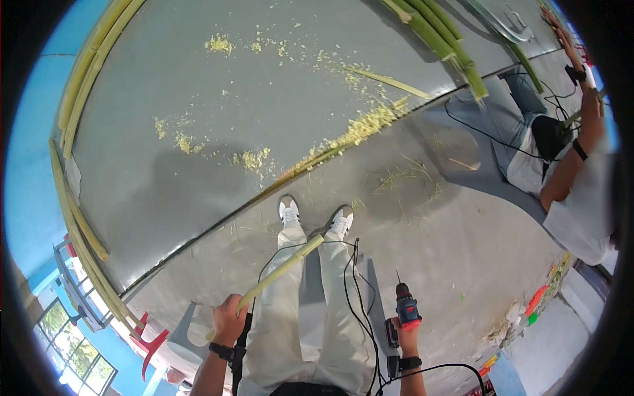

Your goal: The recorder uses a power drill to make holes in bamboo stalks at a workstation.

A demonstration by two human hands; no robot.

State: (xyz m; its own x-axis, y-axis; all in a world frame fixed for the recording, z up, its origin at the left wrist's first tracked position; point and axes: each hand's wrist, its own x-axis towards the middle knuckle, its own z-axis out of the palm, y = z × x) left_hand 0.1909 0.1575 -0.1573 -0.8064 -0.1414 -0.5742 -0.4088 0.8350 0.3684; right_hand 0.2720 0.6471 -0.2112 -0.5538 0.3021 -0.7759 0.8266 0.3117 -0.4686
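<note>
- I saw the left hand [230, 321] wrapped round a pale green stick [284, 269] close to its near end, with no gap showing in the hold.
- The stick slanted far and right from that hand, above the left thigh, its far end free between the knees [309, 234].
- My right hand [407, 332] was curled round the handle of a cordless drill [407, 305]; whether it pressed the trigger I could not tell.
- The thin bit [398, 277] pointed to the far side, well apart from the stick and touching nothing that I could see.
- For good work, I judged that the stick wanted firm support near its loose end, since a hold at one end alone could let it twist.
- I thought the bit should meet the stick squarely, at low speed, with the left hand and both legs out of its line.
- A black cord [365, 323] looped between stick and drill; to my mind it was best moved aside first, lest it snag.
- Beyond lay the grey table [132, 178], with pale shavings [376, 122] heaped along its near edge, which offered steadier backing than a lap.
</note>
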